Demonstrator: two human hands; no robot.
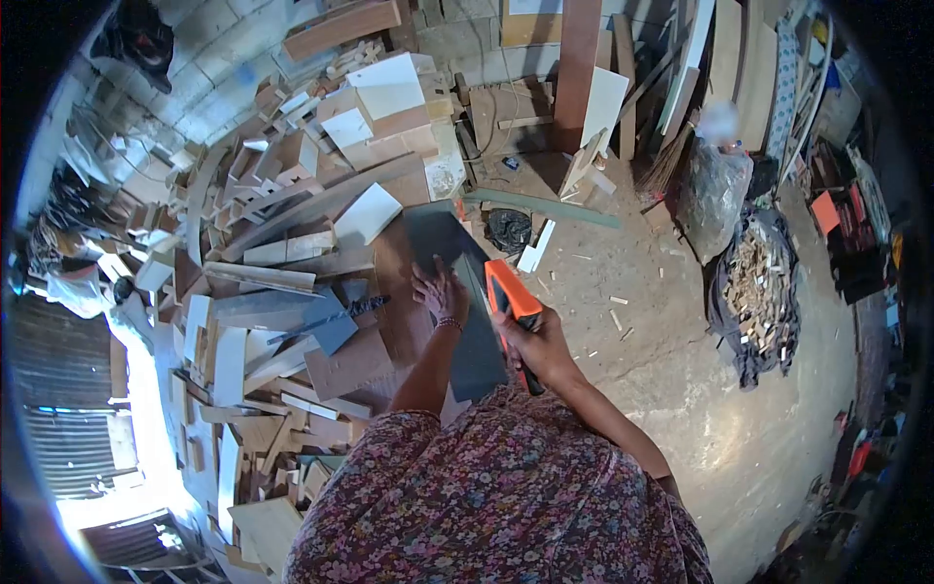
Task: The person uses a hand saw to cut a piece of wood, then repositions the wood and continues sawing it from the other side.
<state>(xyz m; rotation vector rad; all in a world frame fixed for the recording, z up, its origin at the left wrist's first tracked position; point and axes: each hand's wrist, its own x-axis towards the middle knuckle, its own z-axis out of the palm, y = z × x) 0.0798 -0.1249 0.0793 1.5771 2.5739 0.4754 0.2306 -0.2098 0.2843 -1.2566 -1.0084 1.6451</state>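
Note:
My left hand (443, 294) lies on a dark grey board (472, 355), its fingers spread and pressing on the surface. The board sits on top of a brown wooden panel (397, 292). My right hand (540, 346) is closed around the orange-and-black handle of what looks like a hand saw (513, 292), at the board's right edge. Its blade is seen nearly edge-on and is hard to make out. Left of my left hand, a dark patterned strip (368, 306) lies across a small blue-grey piece (333, 326).
Wood offcuts (292, 248) are heaped to the left and ahead. A black coil (508, 230) and a green strip (545, 206) lie on the floor beyond the board. At right stand a sack of wood scraps (757, 277), a clear plastic bag (715, 200) and a broom (671, 165).

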